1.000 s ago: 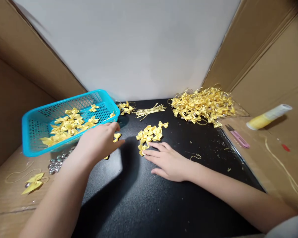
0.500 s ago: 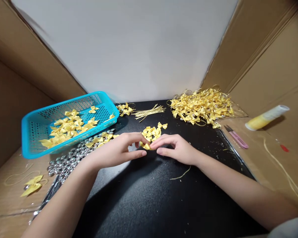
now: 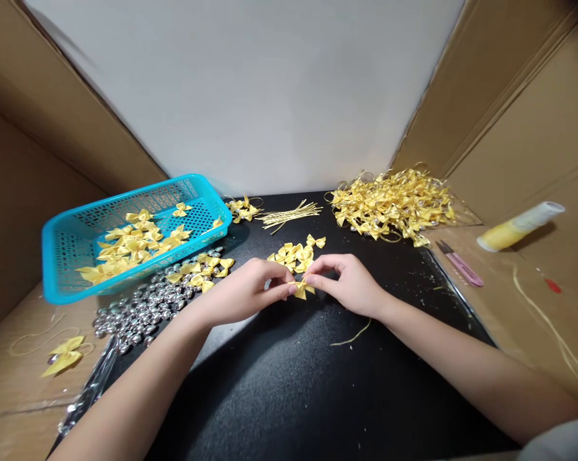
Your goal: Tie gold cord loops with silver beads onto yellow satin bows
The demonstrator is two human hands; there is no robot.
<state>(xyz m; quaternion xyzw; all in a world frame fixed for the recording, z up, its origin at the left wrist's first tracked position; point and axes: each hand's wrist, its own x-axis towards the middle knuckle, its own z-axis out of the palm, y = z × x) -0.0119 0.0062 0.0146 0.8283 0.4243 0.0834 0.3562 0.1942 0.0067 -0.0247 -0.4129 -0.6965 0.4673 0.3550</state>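
Note:
A yellow ribbon bow [image 3: 304, 291] is pinched between my two hands over the black table surface [image 3: 270, 378]. My left hand [image 3: 257, 288] grips its left side with thumb and finger. On the other side, the fingertips of my right hand [image 3: 344, 282] close on the bow's right loop. Just beyond my fingers lies a small group of yellow bows [image 3: 293, 256]. Left of my left hand are silver beads [image 3: 147, 310] in a spread heap, with a few bows [image 3: 200, 272] on and beside them.
A blue basket [image 3: 53, 256] with bows stands at the left. Gold cords [image 3: 289, 216] lie at the back, beside a big pile of finished-looking bows with loops [image 3: 395, 205]. Pink-handled snips [image 3: 464, 267] and a yellow-white tube [image 3: 520, 227] rest on cardboard at the right.
Both hands have gone from touching a bow on the table to pinching it from both sides. The bow now shows its tails towards me.

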